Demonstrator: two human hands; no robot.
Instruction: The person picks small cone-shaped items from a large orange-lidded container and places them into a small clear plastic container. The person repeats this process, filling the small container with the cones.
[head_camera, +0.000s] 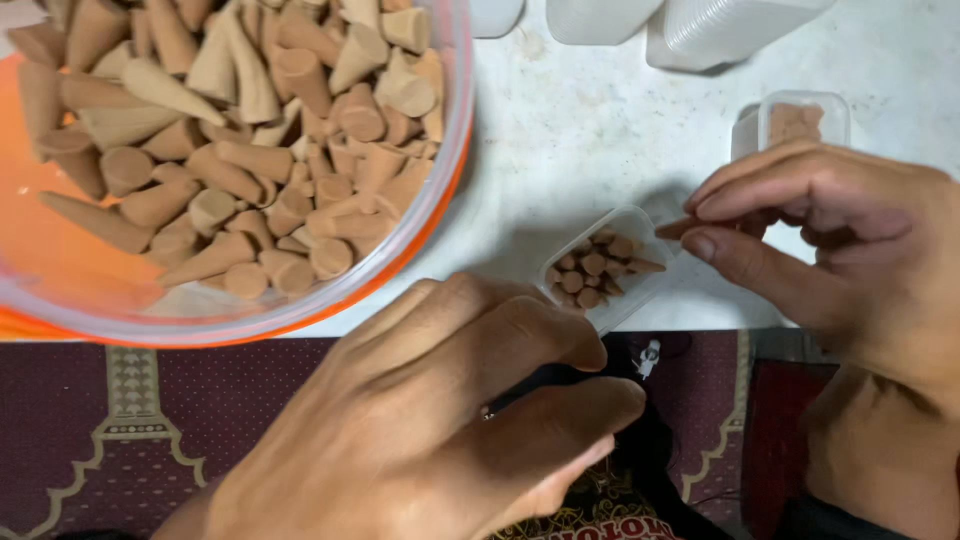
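A small clear plastic box packed with several brown incense cones lies tilted at the white table's front edge. My left hand reaches to it from below, thumb and fingers at its near side; how firmly it grips is hidden. My right hand is just right of the box and pinches one brown cone between thumb and forefinger, the cone's end at the box's open mouth. A big clear bowl with an orange base, heaped with brown cones, fills the upper left.
A second small clear box filled with cones lies behind my right hand. White plastic containers stand along the far edge. Below the white table lies a dark red patterned rug.
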